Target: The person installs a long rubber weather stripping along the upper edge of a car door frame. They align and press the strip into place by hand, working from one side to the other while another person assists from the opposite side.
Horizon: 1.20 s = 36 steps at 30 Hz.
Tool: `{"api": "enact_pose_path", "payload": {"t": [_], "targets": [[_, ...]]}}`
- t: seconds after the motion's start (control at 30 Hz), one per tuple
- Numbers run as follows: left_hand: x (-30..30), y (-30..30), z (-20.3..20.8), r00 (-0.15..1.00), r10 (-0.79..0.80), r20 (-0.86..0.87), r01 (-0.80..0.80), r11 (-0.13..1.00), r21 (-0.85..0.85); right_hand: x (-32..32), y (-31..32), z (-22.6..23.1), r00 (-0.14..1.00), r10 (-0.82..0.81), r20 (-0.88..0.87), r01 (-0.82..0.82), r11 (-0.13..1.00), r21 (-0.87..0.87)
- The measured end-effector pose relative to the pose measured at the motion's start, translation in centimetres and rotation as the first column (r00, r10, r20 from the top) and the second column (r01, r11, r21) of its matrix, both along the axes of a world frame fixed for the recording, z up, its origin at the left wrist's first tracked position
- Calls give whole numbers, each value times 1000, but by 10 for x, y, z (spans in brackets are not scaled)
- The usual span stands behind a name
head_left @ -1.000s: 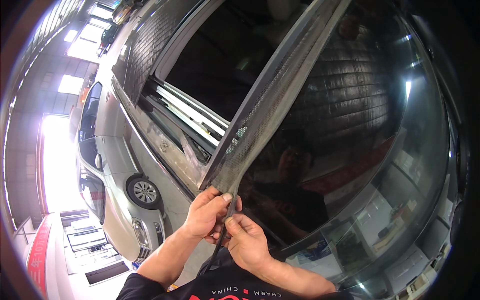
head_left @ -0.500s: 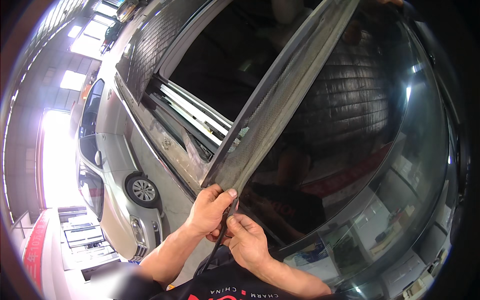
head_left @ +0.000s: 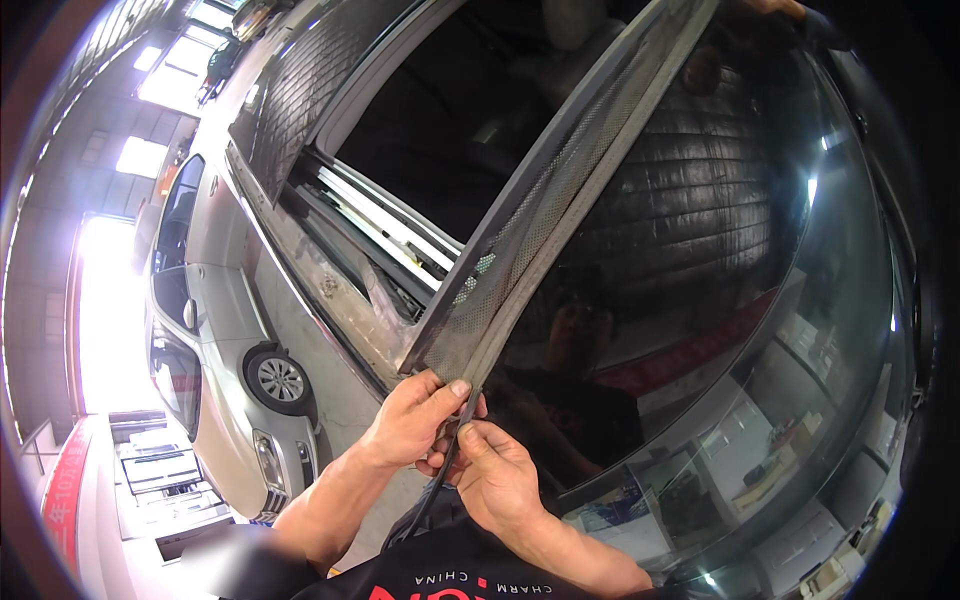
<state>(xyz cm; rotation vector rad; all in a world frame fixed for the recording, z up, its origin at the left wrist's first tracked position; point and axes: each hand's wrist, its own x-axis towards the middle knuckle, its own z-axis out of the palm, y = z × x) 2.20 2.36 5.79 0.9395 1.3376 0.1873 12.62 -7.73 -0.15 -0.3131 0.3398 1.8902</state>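
Observation:
A dusty grey mesh strip with a dark frame bar [head_left: 455, 285] runs diagonally across the car's roof opening. My left hand [head_left: 405, 425] is closed on the near end of the mesh [head_left: 520, 275], its thumb pressed flat on the corner. Just below, my right hand [head_left: 500, 475] pinches a thin black strip [head_left: 436, 495] that hangs from the mesh's edge toward my shirt. The fingertips of both hands nearly meet, and some fingers are hidden behind the strip. At the far end of the mesh, another person's hand [head_left: 785, 8] shows partly.
Metal rails [head_left: 385, 220] lie inside the roof opening. Glossy dark glass [head_left: 690, 210] stretches to the right, reflecting the ceiling. On the left, a silver car [head_left: 225, 300] stands on the floor. Boxes and papers [head_left: 740, 440] show through or in the glass at the lower right.
My view has shifted slightly. Both hands keep their grips, with little movement. The mesh's free edge looks a little straighter, and more of the other person's hand and sleeve shows at the far end.

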Motion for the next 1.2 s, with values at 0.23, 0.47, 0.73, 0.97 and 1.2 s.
{"api": "enact_pose_path", "payload": {"t": [0.23,0.47,0.73,0.97,1.2], "targets": [[-2,6,12,995,-94,29,93,995,45,6,14,6,999,-33,-16,32,999,-38],[-17,3,-10,988,-74,135,43,976,216,-4,-16,32,454,322,831,-631,775,44],[-13,3,-1,985,-170,21,163,967,196,-7,-5,21,525,299,796,-483,875,-10],[-24,7,-8,973,-14,229,21,999,-27,22,28,31,585,261,768,-454,890,44],[-22,8,-19,979,-71,192,51,993,110,-31,-29,19,642,413,646,-623,772,126]]}}
